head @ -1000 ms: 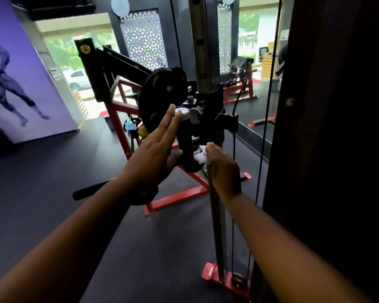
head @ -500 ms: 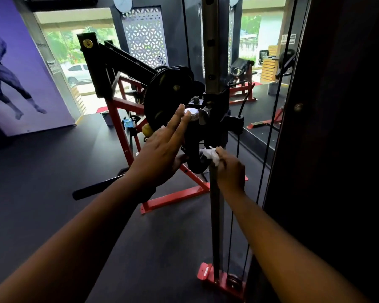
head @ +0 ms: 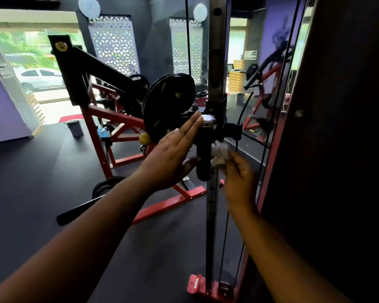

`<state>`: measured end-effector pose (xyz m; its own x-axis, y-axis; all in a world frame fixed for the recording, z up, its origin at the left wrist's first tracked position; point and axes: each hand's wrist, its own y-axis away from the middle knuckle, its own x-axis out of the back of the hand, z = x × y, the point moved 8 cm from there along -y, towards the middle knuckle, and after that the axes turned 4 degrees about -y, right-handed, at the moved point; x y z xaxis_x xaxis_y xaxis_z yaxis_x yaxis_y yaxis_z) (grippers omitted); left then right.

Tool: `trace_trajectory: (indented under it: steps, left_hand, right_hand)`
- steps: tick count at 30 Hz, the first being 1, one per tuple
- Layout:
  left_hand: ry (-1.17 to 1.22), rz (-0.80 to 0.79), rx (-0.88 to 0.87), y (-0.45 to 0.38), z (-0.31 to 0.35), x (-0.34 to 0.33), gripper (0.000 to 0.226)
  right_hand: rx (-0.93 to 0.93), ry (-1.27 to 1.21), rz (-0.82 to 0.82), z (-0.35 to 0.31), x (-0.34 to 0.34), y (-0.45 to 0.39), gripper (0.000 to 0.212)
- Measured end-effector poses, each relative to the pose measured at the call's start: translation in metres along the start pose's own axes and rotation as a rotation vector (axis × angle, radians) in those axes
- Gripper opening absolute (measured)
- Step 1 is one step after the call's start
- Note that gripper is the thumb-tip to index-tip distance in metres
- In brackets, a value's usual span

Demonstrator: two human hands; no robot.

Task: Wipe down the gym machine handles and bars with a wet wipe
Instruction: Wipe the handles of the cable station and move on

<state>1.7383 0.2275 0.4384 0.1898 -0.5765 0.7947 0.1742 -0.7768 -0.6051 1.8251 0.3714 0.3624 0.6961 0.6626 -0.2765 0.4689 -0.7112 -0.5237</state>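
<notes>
Crumpled white wipe [head: 219, 154] against black handle [head: 203, 160].

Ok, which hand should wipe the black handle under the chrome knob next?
Right. The right hand already pinches the wet wipe beside the black handle; the left hand is flat and empty, fingers at the chrome knob.

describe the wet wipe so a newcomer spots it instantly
Find the perforated steel upright running floor to ceiling right of centre. Partway up it a black carriage carries a black cylindrical handle under a chrome knob. The wet wipe is the crumpled whitish wad pinched by the right hand against that handle's right side, the only pale, soft thing among dark metal.
</notes>
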Motion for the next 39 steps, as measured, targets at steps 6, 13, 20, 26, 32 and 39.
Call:
trace_trajectory:
  steps: [6, 13, 20, 26, 32, 39]
  left_hand:
    - [0.116, -0.004, -0.165, -0.007, -0.018, 0.015, 0.078]
    - [0.183, -0.102, -0.299, -0.01, -0.033, 0.009, 0.081]
    - [0.129, -0.126, -0.268, 0.001, -0.058, -0.007, 0.085]
    - [-0.004, -0.077, -0.235, 0.012, -0.097, -0.007, 0.073]
    - [-0.082, 0.061, -0.278, 0.007, -0.125, 0.008, 0.069]
    - [-0.1, 0.139, -0.413, 0.002, -0.158, -0.018, 0.069]
  right_hand:
    - [0.5, 0.495, 0.05, -0.028, -0.042, 0.027, 0.041]
    - [0.304, 0.672, 0.243, -0.004, -0.024, 0.069, 0.033]
    - [0.478, 0.76, 0.261, -0.041, -0.071, 0.058, 0.04]
    - [0.469, 0.844, 0.228, 0.0, -0.05, 0.088, 0.046]
    - [0.83, 1.098, 0.082, -0.068, -0.085, 0.061, 0.031]
    - [0.869, 1.828, -0.134, -0.046, -0.101, 0.038, 0.041]
